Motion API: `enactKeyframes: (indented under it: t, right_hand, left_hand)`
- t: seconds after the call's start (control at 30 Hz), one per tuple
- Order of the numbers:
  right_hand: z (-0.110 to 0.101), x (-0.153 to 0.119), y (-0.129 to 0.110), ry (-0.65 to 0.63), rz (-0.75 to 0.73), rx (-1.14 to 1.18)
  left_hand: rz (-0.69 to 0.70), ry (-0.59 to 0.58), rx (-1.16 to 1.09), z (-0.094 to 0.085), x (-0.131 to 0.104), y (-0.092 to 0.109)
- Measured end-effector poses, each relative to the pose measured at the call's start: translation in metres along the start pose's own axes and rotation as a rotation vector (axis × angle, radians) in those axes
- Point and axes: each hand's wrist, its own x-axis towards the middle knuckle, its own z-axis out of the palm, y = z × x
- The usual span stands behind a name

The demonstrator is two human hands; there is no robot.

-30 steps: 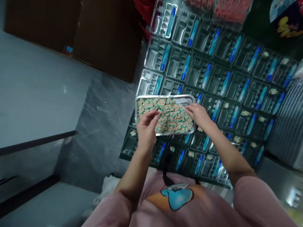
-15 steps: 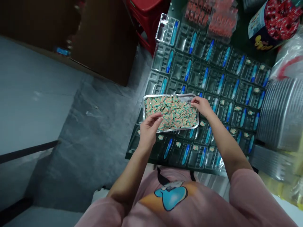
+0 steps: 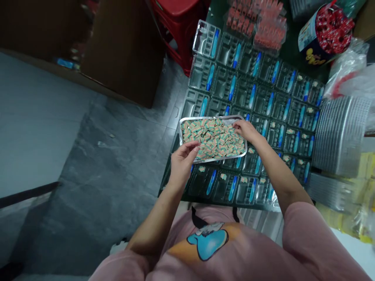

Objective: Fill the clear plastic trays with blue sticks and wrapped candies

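A shallow metal tray [image 3: 211, 117] heaped with small flat peach-and-teal pieces [image 3: 216, 142] rests over the clear plastic blister trays [image 3: 196, 103]. At its left side my left hand [image 3: 182, 158] hovers over the pieces with thumb and forefinger pinched together; whatever lies between them is too small to make out. My right hand [image 3: 245, 130] reaches over the tray's right end, fingertips closed together at the pieces, their grip hidden. Most blister trays hold a blue pen-like stick [image 3: 211, 182]. Single peach-and-teal pieces lie in several of them, such as one piece [image 3: 223, 176] near the front edge.
Packs of red parts [image 3: 269, 33] and a tub of red wrapped items [image 3: 332, 29] stand at the back. Stacked clear trays [image 3: 340, 134] rise on the right. Beyond the table's left edge are a red stool [image 3: 178, 23] and a large cardboard box [image 3: 123, 50].
The view has shifted slightly. My right fingertips have moved a little left and inward over the pieces; my left hand keeps its pinch in nearly the same place.
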Motion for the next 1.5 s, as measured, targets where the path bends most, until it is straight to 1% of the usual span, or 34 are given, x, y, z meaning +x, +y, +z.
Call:
enactKeyframes:
  t: [0.07, 0.17, 0.33, 0.47, 0.57, 0.63, 0.8, 0.9, 1.0, 1.13, 1.23, 1.33, 1.4, 1.5]
  right_hand:
    - [-0.001, 0.003, 0.001, -0.042, 0.011, 0.013]
    - [-0.004, 0.01, 0.002, -0.104, 0.019, -0.027]
    - [-0.013, 0.011, 0.001, -0.105, -0.023, -0.065]
    - [-0.02, 0.009, -0.005, -0.098, 0.03, 0.044]
    - [-0.018, 0.015, -0.01, -0.135, 0.022, 0.117]
    - [-0.014, 0.022, -0.011, -0.151, 0.023, 0.082]
    - [-0.008, 0.034, -0.009, -0.177, 0.013, -0.133]
    - [-0.008, 0.033, -0.009, -0.138, -0.048, -0.178]
    - [-0.007, 0.029, -0.01, -0.117, -0.077, -0.122]
    - [-0.005, 0.023, -0.009, -0.097, -0.048, 0.01]
    - [-0.009, 0.016, -0.007, -0.083, -0.036, 0.074]
    - [-0.015, 0.011, -0.007, -0.077, -0.076, 0.126]
    - [-0.016, 0.01, -0.008, -0.107, -0.122, 0.152]
    - [-0.011, 0.016, -0.009, -0.175, -0.177, 0.173]
  left_hand:
    - [-0.002, -0.005, 0.001, -0.003, 0.0, 0.0]
    - [-0.004, -0.007, 0.001, -0.008, 0.0, 0.0]
    - [-0.002, 0.0, -0.003, -0.014, 0.001, 0.002]
    - [-0.011, 0.004, -0.011, -0.017, 0.0, 0.004]
    - [-0.012, 0.001, -0.014, -0.018, -0.001, 0.004]
    - [-0.011, -0.005, -0.013, -0.019, -0.002, 0.003]
    - [-0.002, -0.029, -0.005, -0.023, -0.002, -0.001]
    - [0.001, -0.034, -0.008, -0.023, -0.003, -0.003]
    - [0.001, -0.043, -0.015, -0.023, -0.003, -0.005]
    - [0.0, -0.044, 0.009, -0.022, -0.003, -0.005]
    - [0.004, -0.047, 0.0, -0.022, -0.003, -0.005]
    - [0.009, -0.05, -0.006, -0.021, -0.003, -0.005]
    - [0.011, -0.051, -0.001, -0.02, -0.004, -0.006]
    - [0.014, -0.05, 0.009, -0.018, -0.005, -0.007]
